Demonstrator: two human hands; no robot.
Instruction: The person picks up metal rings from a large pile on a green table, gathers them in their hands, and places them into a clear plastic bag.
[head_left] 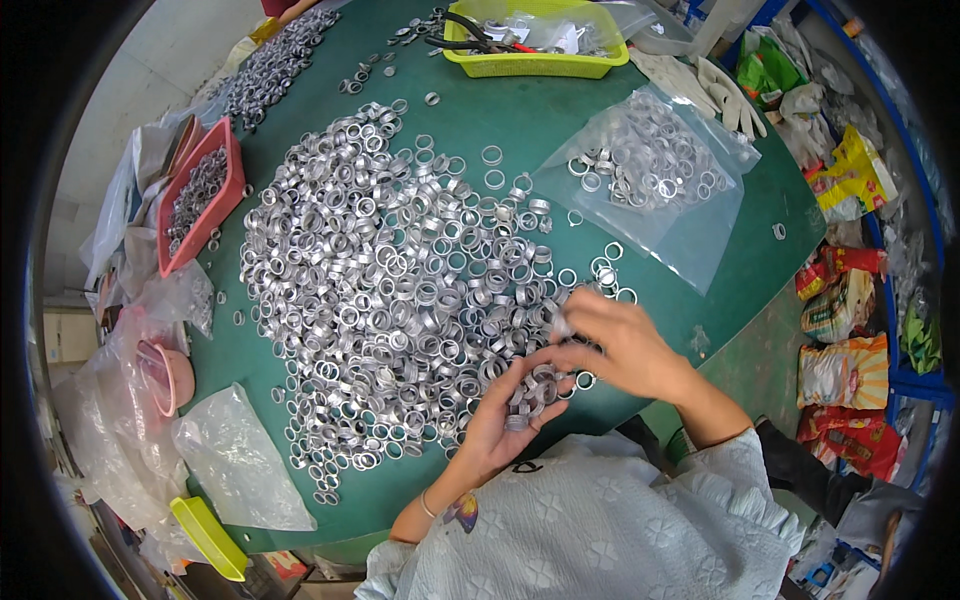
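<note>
A broad heap of silvery metal rings [370, 260] covers the middle of the green table. At the heap's near right edge my left hand [490, 425] is cupped with its palm up, and its fingers are closed around several of the metal rings [535, 392]. My right hand [625, 345] is just above and to the right of it, palm down with bent fingers, over the edge of the heap. Its fingertips are smeared by motion, so whether a ring is between them cannot be made out. A few loose rings [605, 270] lie beyond the right hand.
A clear plastic bag [665, 245] with rings lies at the right, near white gloves [725, 90]. Pliers [480, 40] rest in a yellow basket [540, 68] at the back. Left are a pink tray [170, 235] of small parts and a flat plastic bag [245, 460].
</note>
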